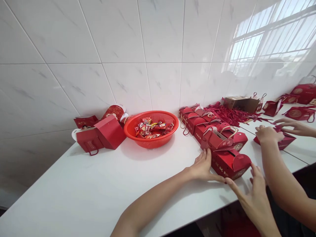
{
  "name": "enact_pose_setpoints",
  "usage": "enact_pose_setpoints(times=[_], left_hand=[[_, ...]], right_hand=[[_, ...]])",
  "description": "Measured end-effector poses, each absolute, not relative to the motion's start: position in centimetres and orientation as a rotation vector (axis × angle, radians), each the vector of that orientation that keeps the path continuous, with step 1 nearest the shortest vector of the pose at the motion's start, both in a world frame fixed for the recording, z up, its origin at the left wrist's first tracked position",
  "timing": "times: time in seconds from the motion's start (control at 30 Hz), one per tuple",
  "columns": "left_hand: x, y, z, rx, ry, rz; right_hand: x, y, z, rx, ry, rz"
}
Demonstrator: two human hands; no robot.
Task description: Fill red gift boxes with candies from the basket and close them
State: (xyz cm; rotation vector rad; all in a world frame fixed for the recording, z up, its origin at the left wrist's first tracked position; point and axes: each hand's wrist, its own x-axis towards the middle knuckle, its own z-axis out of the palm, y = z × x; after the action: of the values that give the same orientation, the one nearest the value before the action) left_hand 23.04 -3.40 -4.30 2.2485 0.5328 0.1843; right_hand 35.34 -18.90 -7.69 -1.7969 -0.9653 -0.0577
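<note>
A red gift box [225, 163] with gold lettering on its side lies at the near end of a row of similar red boxes [197, 122]. My left hand [202, 167] holds its left end, fingers at the far corner and thumb along the front bottom edge. At the other end, my right hand [255, 189] grips the box with fingertips on the right side and thumb at the front. The box rests on the white table [153, 177], its rounded top flaps up. Part of its right end is behind my right hand's fingers.
An orange-red plastic basket [150, 144] holds wrapped sweets. Several red boxes [110, 131] stand left of it against the tiled wall. Red ribbons [222, 113] and a cardboard box [238, 102] lie at the back right. A co-worker's hands [269, 135] handle another red box [286, 141].
</note>
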Motion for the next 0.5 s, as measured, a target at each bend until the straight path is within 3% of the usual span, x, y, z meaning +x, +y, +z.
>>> enact_pose_setpoints(times=[0.27,0.5], left_hand=[[24.9,-3.3,-3.9,2.328,0.59,0.085],[20.6,-2.3,-2.3,2.339,0.454,-0.045]], right_hand=[[35.8,-16.5,-7.8,-1.702,-0.838,-0.047],[36.2,-16.6,-8.6,-1.738,-0.733,-0.054]])
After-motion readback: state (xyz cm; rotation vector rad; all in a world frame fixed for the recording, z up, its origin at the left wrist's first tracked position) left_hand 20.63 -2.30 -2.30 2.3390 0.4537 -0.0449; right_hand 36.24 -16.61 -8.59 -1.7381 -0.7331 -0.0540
